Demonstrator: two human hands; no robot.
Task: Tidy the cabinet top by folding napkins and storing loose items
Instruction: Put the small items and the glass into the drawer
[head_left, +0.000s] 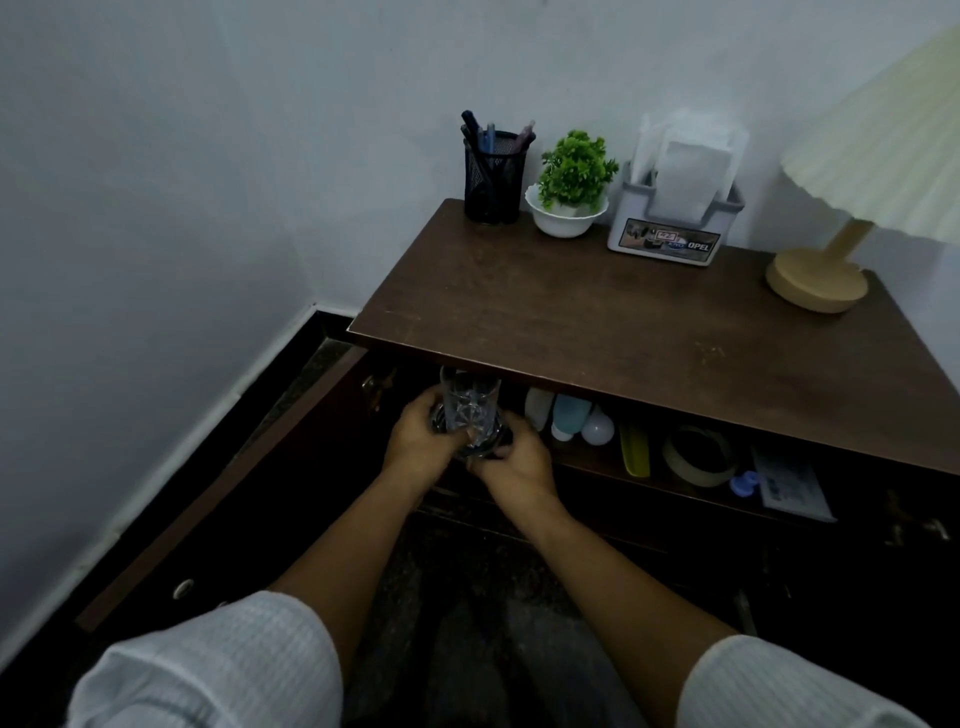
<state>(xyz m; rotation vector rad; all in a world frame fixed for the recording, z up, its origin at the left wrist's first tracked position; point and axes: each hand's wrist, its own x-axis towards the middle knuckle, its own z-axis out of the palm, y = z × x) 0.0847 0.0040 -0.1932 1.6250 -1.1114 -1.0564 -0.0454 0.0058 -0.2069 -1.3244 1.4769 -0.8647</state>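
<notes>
A clear cut-pattern drinking glass (469, 400) stands upright inside the open cabinet, just under the front edge of the brown cabinet top (597, 322). My left hand (423, 434) grips its lower left side. My right hand (511, 452) curls round its dark base from the right. At the back of the top, folded white napkins (685, 171) stand in a grey holder (670, 236). Both forearms reach in from below.
A black mesh pen cup (493, 176), a green plant in a white bowl (569, 208) and a cream lamp (821, 275) line the back. The shelf holds bottles (566, 413), a bulb (597, 428), a tape roll (698, 457) and a booklet (792, 486). The cabinet door (234, 478) hangs open on the left.
</notes>
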